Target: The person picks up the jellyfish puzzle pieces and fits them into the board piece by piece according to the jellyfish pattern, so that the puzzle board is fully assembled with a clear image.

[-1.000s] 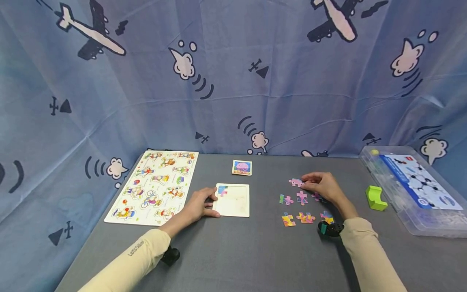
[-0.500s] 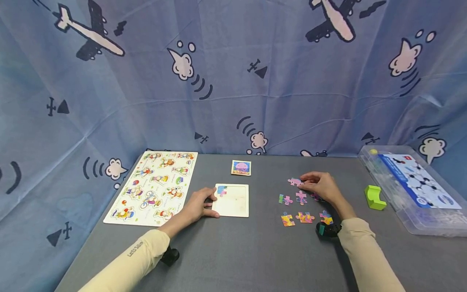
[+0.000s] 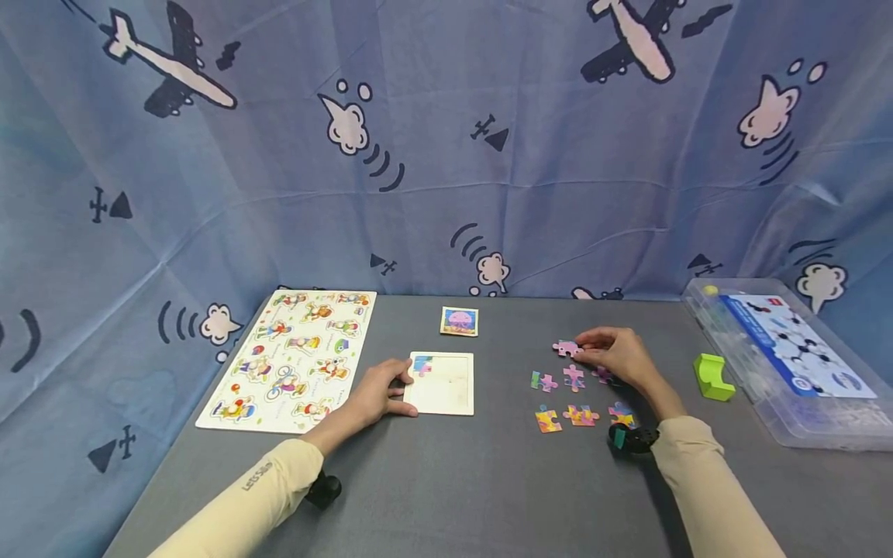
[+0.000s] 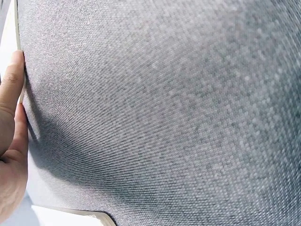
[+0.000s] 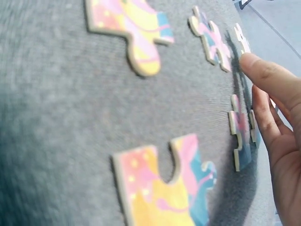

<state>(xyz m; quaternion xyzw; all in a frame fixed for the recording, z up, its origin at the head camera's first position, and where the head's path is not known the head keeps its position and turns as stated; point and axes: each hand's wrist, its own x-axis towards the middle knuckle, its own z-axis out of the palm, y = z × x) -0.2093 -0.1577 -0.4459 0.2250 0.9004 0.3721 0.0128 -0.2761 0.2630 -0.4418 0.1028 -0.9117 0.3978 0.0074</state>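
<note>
My left hand (image 3: 380,394) holds the left edge of a square white puzzle tray (image 3: 446,391), with its thumb at the lower left side. A blue and pink puzzle piece (image 3: 422,363) fills the tray's upper left corner. Close up, the left wrist view has the thumb and a finger (image 4: 21,129) at the tray's rim. On the right, my right hand (image 3: 617,355) pinches a pink puzzle piece (image 3: 567,349) between thumb and fingers. Several loose pieces lie below it, among them a yellow one (image 3: 547,421) and a pink one (image 3: 574,377). The right hand partly covers another piece (image 3: 602,374).
A small card with a pink jellyfish picture (image 3: 459,321) lies behind the tray. To the left is a large white board with clown figures (image 3: 289,360). A green arched block (image 3: 713,377) and a clear plastic case (image 3: 788,364) stand at the right. Patterned blue cloth (image 3: 432,147) hangs behind.
The pink piece at my right fingertips has shifted slightly to the right and tilted. My left hand stays on the tray. The whole head view has drifted a little.
</note>
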